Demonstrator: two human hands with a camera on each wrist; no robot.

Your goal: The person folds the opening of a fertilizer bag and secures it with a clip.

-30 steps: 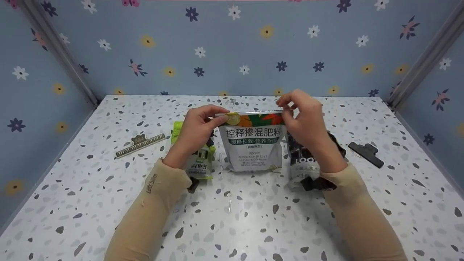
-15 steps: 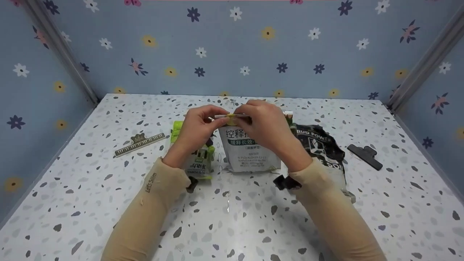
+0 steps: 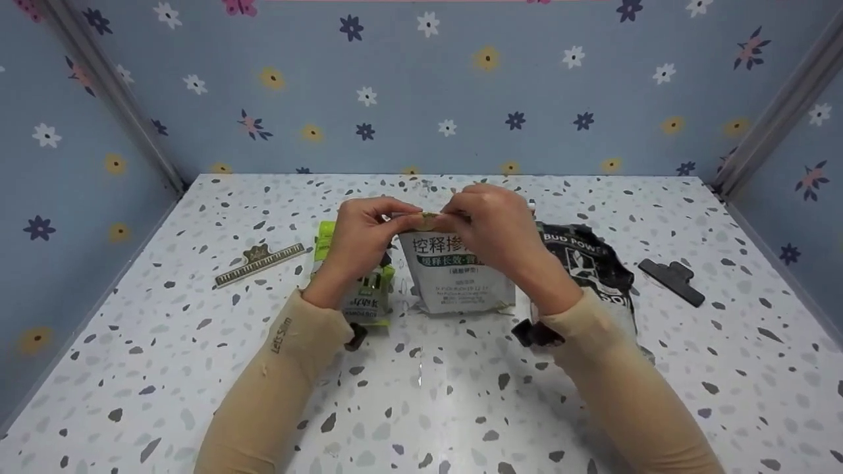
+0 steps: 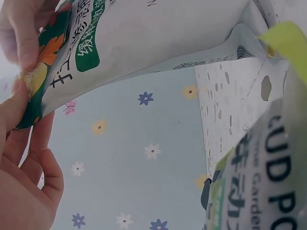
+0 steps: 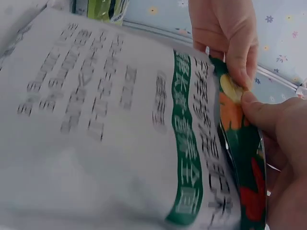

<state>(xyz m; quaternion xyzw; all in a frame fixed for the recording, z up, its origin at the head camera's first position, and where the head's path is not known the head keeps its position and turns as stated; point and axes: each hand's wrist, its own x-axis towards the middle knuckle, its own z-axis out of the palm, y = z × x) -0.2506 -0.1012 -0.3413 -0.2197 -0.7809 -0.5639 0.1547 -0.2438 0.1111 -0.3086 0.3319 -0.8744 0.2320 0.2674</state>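
A white fertilizer bag (image 3: pixel 454 283) stands on the speckled table in the head view. My left hand (image 3: pixel 359 240) pinches the left part of its top edge between thumb and fingers. Close beside it, my right hand (image 3: pixel 497 227) pinches the same edge and covers the bag's upper right. The right wrist view shows both thumbs almost meeting on the top strip (image 5: pixel 247 148), which is green with orange and red leaves. In the left wrist view the bag (image 4: pixel 144 33) slants above, with the fingers of my left hand (image 4: pixel 24 187) behind the strip.
A green bag (image 3: pixel 369 299) stands left of the white one, partly behind my left arm. A black bag (image 3: pixel 583 260) is at the right, partly behind my right arm. A metal ruler-like clip (image 3: pixel 259 264) lies far left, a black clip (image 3: pixel 672 281) far right.
My right hand has moved left along the bag's top edge, from its right corner to beside my left hand. My left hand keeps its pinch. The black bag shows more now.
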